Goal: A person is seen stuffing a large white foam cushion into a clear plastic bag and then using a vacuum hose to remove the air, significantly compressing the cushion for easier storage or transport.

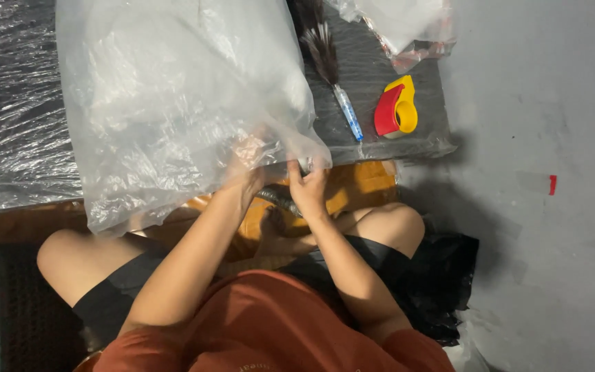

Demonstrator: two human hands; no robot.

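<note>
A large clear plastic bag [166, 96] lies over a low black table wrapped in film [15, 103]. My left hand [246, 169] is partly inside or under the bag's lower edge, fingers closed on the plastic. My right hand [309, 182] pinches the bag's lower right corner. Beneath my hands a dark cylindrical object [278, 200] lies over my lap; what it is cannot be made out. I sit cross-legged in dark shorts and a rust-red shirt.
A red and yellow tape dispenser [396, 108] sits on the table's right end, beside a brush with a clear blue handle [339, 89]. Another clear plastic bag [401, 24] lies at the top right. Black plastic [442, 282] is bunched by my right knee on the grey floor [545, 207].
</note>
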